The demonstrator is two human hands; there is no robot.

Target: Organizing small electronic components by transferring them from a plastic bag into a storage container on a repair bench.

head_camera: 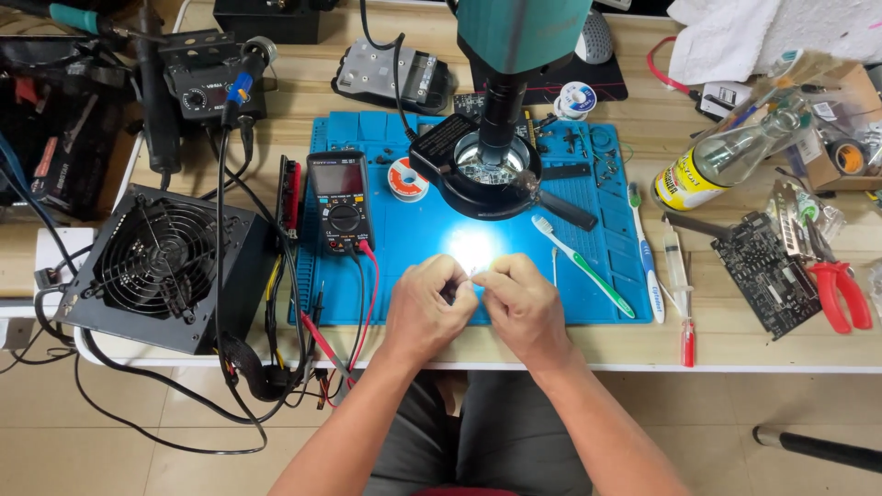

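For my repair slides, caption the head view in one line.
Left hand and right hand pinch something tiny together over a blue work mat beneath a microscope.

floor (138, 459): pale tiles | workbench (643, 354): light wood, white front edge | light: bright glare on blue mat (432, 248)

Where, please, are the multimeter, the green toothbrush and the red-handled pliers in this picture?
multimeter (341, 201): head view, on its round dial.
green toothbrush (588, 269): head view, middle of its handle.
red-handled pliers (846, 294): head view, on a red grip.
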